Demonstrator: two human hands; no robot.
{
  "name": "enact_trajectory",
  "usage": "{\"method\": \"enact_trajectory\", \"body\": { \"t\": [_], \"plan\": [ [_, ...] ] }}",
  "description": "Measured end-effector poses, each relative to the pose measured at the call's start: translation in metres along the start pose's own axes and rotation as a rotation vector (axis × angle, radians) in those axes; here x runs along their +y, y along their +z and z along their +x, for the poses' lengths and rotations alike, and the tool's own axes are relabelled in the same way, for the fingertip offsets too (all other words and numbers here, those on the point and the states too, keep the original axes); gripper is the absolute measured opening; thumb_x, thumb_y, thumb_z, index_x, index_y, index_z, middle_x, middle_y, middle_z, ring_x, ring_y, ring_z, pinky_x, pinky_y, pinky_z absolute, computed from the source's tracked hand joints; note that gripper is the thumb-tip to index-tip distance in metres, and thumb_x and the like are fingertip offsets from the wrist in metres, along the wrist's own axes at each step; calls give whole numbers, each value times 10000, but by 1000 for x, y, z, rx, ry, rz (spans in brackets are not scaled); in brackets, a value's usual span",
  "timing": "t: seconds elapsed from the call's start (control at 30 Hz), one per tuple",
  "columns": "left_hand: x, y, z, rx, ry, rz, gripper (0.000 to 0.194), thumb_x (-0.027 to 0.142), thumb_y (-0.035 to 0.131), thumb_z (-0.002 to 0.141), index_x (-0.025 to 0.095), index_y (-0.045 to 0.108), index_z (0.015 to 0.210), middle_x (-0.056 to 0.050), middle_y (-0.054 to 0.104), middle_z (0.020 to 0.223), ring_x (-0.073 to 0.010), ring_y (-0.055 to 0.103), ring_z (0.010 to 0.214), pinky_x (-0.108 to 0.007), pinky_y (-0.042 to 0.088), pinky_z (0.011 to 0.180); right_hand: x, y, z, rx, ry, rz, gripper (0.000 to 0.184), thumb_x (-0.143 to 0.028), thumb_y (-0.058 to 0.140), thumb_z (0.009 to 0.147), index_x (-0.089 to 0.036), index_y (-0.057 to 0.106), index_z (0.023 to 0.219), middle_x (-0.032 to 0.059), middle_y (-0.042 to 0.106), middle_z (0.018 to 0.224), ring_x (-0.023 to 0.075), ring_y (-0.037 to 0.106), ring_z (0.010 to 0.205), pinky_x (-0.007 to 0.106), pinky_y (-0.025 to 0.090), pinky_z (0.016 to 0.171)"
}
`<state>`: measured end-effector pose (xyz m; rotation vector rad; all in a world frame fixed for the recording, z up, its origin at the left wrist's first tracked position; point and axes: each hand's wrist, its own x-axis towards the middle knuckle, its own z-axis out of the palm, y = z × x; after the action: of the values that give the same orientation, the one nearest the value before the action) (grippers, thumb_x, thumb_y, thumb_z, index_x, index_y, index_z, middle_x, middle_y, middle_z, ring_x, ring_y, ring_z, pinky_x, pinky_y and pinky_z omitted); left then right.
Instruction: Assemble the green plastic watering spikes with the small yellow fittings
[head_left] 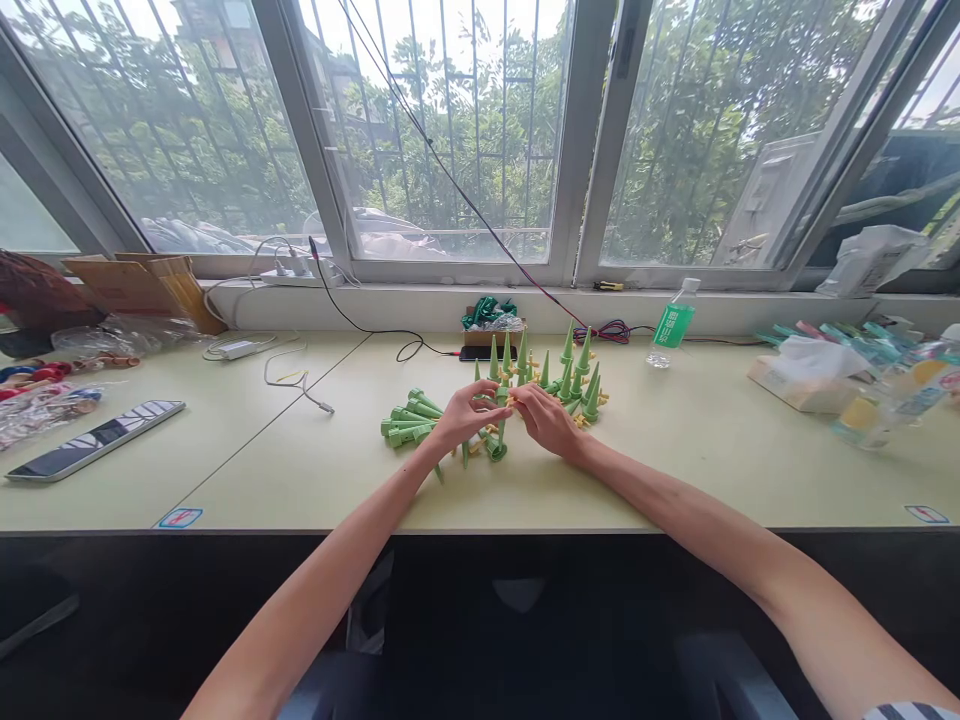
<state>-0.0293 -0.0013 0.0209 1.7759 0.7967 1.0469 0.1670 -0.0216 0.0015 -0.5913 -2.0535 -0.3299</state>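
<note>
My left hand (pixel 466 412) is closed around a green plastic plant watering spike (pixel 502 432), its thin end pointing down at the table. My right hand (pixel 546 418) pinches a small yellow valve piece (pixel 511 401) at the side of that spike. Beyond my hands stand several green spikes (pixel 568 378), points up, with yellow pieces among them. More green spikes (pixel 405 424) lie in a loose pile left of my left hand. My fingers hide part of the joint between the spike and the yellow piece.
A phone (pixel 97 440) lies at the left near bagged items. Cables (pixel 300 385) cross the table. Behind the spikes sits a small box (pixel 491 325) with green wrapping. To the right are a bottle (pixel 671 325), a tissue box (pixel 802 380) and another bottle (pixel 892 400).
</note>
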Motion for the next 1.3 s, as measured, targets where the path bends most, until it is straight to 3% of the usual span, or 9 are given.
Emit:
{"method": "enact_trajectory", "body": {
  "t": [0.23, 0.53, 1.3],
  "plan": [
    [-1, -2, -2, -40, 23, 14, 577, 406, 833, 654, 161, 562, 1100, -17, 657, 754, -180, 683, 727, -279, 567, 634, 2, 2, -3, -15, 34, 37, 225, -209, 374, 1015, -209, 471, 1218, 104, 617, 1013, 202, 597, 936, 343, 531, 783],
    [3, 1, -4, -33, 56, -19, 527, 398, 807, 686, 134, 563, 1070, -20, 666, 730, -183, 687, 736, -301, 583, 670, -2, -1, -1, -18, -11, -8, 234, -161, 402, 995, -208, 490, 1206, 113, 590, 1078, 212, 565, 1019, 351, 521, 840],
    [3, 3, -3, -29, 84, -16, 479, 364, 802, 684, 134, 573, 1037, -51, 666, 874, -184, 687, 792, -291, 590, 669, -1, 0, -1, -46, 3, -34, 188, -184, 414, 995, -210, 546, 1127, 120, 591, 1111, 210, 570, 1041, 341, 513, 827]
  ]
}}
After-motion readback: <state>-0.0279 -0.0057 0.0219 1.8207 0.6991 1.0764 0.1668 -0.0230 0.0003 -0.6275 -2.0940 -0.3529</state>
